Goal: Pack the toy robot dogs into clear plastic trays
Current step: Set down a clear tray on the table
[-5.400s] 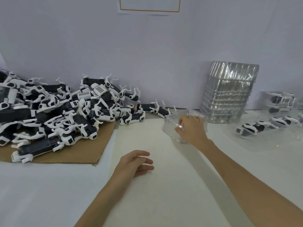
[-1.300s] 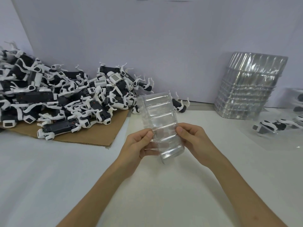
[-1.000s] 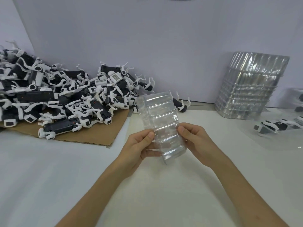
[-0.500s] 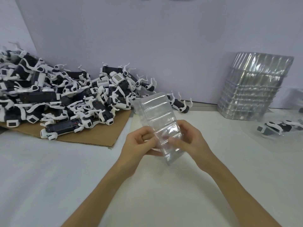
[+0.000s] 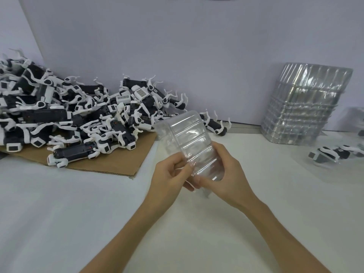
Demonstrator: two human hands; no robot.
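Your left hand (image 5: 169, 179) and your right hand (image 5: 227, 174) meet in front of you, a little above the white surface (image 5: 78, 217). Between them they hold one clear plastic tray (image 5: 186, 134) by its near end. Your left hand pinches the tray's near left edge, thumb on top and fingers curled beneath. Your right hand wraps the near right side, its fingers curled over the ribbed wall and its thumb lying across the tray's near end, just beside your left thumb. The tray is tilted, and its far end rises up and away from your hands.

Beyond your left hand and off to its left, a big heap of black-and-white toy robot dogs (image 5: 78, 115) lies piled against the pale wall (image 5: 177, 46). Most of the heap rests on a sheet of brown cardboard (image 5: 110, 164). One lone dog (image 5: 215, 126) lies at the foot of the wall just past the tray's far end.

Beyond your right hand and to its right, a stack of clear trays (image 5: 303, 107) stands against the wall, well apart from your hands. Farther right, another dog (image 5: 332, 154) lies in clear plastic packaging at the edge of the view, where the detail is too blurred to make out.
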